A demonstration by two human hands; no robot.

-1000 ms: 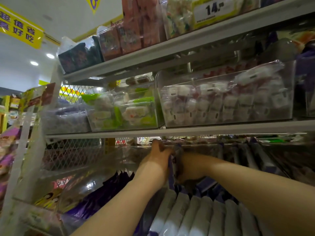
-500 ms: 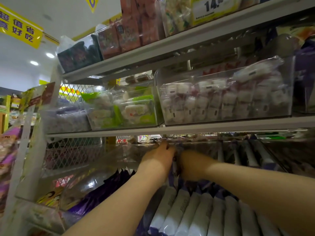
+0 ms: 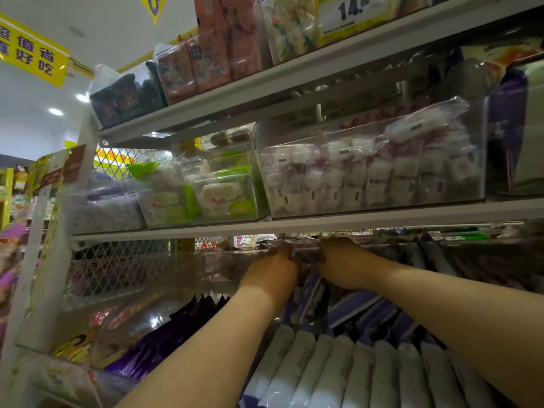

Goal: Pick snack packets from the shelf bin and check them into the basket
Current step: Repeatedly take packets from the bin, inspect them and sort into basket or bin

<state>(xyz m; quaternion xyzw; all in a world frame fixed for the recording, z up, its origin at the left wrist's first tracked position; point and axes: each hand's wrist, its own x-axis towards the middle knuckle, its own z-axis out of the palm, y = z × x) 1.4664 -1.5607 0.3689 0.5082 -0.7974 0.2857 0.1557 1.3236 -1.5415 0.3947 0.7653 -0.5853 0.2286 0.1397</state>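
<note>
Left hand (image 3: 272,272) and right hand (image 3: 343,265) reach far into the clear plastic bin (image 3: 223,260) above white-and-purple snack packets (image 3: 323,375). Fingers perhaps curled; their grip cannot be told.

The grey middle shelf (image 3: 323,223) is carrying clear bins side by side — a green-and-white bin (image 3: 206,195), a white-and-red bin (image 3: 368,178) — while the top shelf (image 3: 294,69) is holding red packs (image 3: 212,48) and dark packs (image 3: 126,95).

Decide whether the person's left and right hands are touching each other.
Apart. The head view shows a gap between the left hand and the right hand, with purple packets visible through it.
</note>
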